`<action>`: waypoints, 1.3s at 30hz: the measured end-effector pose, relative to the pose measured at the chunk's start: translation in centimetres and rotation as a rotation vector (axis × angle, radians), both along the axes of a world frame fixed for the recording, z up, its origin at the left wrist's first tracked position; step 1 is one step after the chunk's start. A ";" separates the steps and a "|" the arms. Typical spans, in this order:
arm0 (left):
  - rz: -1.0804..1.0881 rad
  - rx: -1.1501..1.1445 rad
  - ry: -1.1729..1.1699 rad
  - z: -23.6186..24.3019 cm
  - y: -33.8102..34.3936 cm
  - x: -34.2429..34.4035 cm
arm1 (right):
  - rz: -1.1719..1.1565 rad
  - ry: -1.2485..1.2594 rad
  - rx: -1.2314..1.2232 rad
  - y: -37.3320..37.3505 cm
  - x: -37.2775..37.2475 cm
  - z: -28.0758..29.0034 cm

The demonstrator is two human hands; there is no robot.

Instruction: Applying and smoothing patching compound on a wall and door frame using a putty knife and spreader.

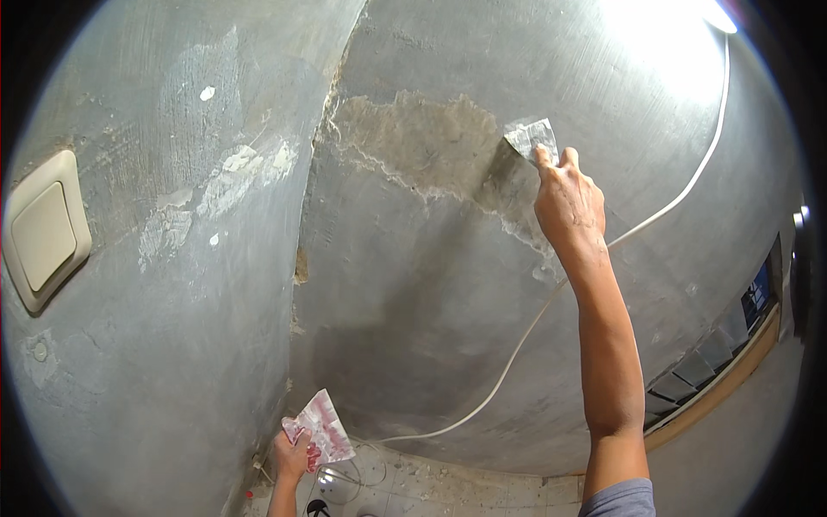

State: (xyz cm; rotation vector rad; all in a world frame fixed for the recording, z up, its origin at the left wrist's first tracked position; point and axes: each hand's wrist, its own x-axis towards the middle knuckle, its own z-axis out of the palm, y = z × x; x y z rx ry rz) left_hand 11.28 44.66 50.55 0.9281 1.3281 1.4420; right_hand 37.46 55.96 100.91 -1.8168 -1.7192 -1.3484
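Observation:
My right hand point(570, 202) is raised against the grey wall point(413, 284), gripping a flat metal putty knife point(534, 136) with a finger stretched along its blade. The blade lies at the right end of a rough brownish patch point(422, 138) where the surface coat is gone; a ragged pale edge runs under it. Low down, my left hand point(291, 455) is closed around a second flat scraper point(327, 426) with a pale, red-smeared blade and a reddish handle. This one is held away from the patch, near the wall corner.
At the left, a cream light switch point(45, 234) sits on the side wall among whitish filler smears point(245, 177). A white cable point(680, 196) hangs from a bright lamp point(722, 17) and crosses the wall. A wood-edged opening point(719, 375) is at the right; pale floor tiles point(405, 491) lie below.

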 end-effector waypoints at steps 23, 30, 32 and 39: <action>0.049 0.060 0.050 1.6 -0.9 -0.9 | 0.004 0.022 -0.077 -2.9 1.4 -1.6; -0.044 0.031 -0.029 2.9 -0.9 -0.5 | 0.085 -0.065 0.028 0.6 -0.8 2.1; -0.039 0.066 -0.010 2.8 -1.0 -0.4 | 0.088 -0.035 0.021 1.1 0.0 1.6; 0.018 0.045 -0.155 1.4 -2.0 -0.9 | -0.028 -0.073 -0.072 -3.0 3.5 -2.2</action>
